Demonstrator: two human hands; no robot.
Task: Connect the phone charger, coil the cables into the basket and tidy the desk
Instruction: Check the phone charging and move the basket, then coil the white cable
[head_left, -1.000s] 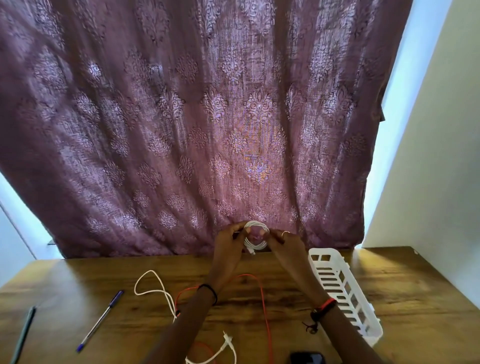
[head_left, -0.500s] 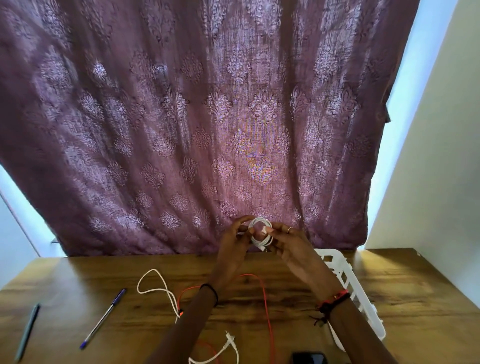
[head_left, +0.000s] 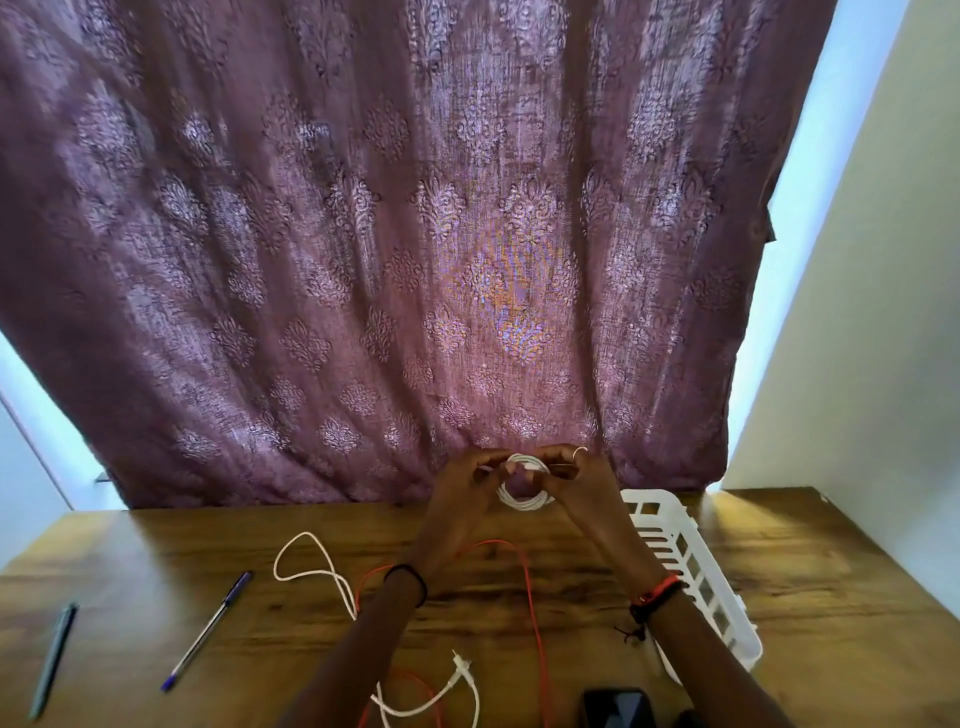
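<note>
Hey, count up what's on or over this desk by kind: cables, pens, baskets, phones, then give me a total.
Cables: 3 (white coil pinched by left hand and right hand; loose white cable; red cable)
Pens: 2 (blue pen; dark pen)
Baskets: 1 (white basket)
Phones: 1 (dark phone, cut off by the frame edge)
Total: 7

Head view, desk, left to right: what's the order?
Grey pen → blue pen → loose white cable → white coil, held in both hands → basket. Red cable and phone overlap the others and are left out.
</note>
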